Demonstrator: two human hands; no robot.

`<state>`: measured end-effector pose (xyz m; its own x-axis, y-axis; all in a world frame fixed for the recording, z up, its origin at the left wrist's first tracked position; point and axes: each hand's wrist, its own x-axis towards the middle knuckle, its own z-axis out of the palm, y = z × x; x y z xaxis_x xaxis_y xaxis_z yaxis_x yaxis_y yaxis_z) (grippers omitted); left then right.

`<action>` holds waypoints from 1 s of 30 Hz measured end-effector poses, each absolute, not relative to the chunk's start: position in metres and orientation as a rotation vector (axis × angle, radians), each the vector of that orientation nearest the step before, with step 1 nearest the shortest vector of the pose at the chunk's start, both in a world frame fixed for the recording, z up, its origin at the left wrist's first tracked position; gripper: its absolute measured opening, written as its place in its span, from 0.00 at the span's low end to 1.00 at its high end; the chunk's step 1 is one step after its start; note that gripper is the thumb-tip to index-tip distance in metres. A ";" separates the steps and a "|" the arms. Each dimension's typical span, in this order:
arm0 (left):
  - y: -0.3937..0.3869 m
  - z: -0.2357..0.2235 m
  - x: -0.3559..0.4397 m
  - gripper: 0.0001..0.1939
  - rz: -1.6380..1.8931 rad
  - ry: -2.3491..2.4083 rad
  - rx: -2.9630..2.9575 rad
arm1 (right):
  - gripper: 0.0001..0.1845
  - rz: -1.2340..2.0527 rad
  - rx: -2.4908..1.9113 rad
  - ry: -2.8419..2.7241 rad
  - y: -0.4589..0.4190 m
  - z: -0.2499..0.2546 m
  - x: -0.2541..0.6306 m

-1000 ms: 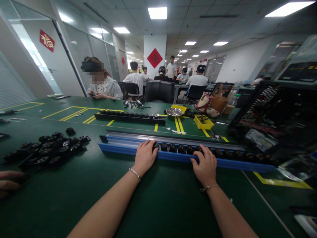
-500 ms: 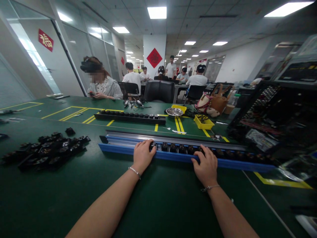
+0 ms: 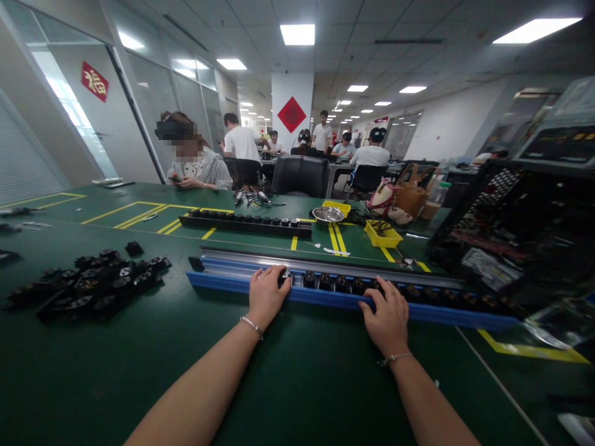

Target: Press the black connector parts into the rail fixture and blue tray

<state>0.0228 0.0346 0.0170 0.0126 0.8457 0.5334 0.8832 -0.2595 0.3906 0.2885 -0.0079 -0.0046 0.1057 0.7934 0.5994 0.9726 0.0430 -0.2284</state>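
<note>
A long blue rail (image 3: 325, 299) with a silvery inner channel lies across the table before me. Several black round-topped modules (image 3: 343, 284) sit in a row inside it, running to the right. My left hand (image 3: 268, 296) is closed around one black module (image 3: 284, 277) in the channel, apart from the row; its fingers partly hide it. My right hand (image 3: 387, 310) grips the rail farther right, its thumb at the front wall and its fingers over the modules. What lies beneath those fingers is hidden.
Loose black modules (image 3: 93, 282) are heaped at the left. Behind the rail lie a black strip (image 3: 246, 223), a metal bowl (image 3: 328, 214) and a yellow tray (image 3: 383, 234). A dark open rack (image 3: 493, 229) stands at the right. A person (image 3: 199, 167) sits across the table.
My left hand has shifted slightly left along the rail, and the gap beside the row has widened. My right hand has stayed nearly still. Another person's hand at the left edge has gone from view.
</note>
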 end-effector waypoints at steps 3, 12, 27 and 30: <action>0.035 0.018 0.021 0.14 -1.094 -1.893 -2.196 | 0.08 -0.381 -1.784 -1.728 -0.008 -0.004 0.288; 0.036 0.016 0.015 0.14 -1.114 -1.903 -2.143 | 0.08 -0.393 -1.768 -1.727 -0.007 -0.006 0.290; 0.037 0.015 0.006 0.14 -1.099 -1.946 -2.095 | 0.08 -0.375 -1.765 -1.722 -0.008 -0.004 0.288; 0.037 0.015 0.005 0.14 -1.091 -1.967 -2.081 | 0.08 -0.370 -1.770 -1.723 -0.008 -0.004 0.288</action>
<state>0.0052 0.0374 0.0152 -0.0761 0.8431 0.5323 0.8980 -0.1740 0.4040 0.2883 -0.0082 -0.0038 0.1043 0.7907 0.6033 0.9687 0.0566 -0.2416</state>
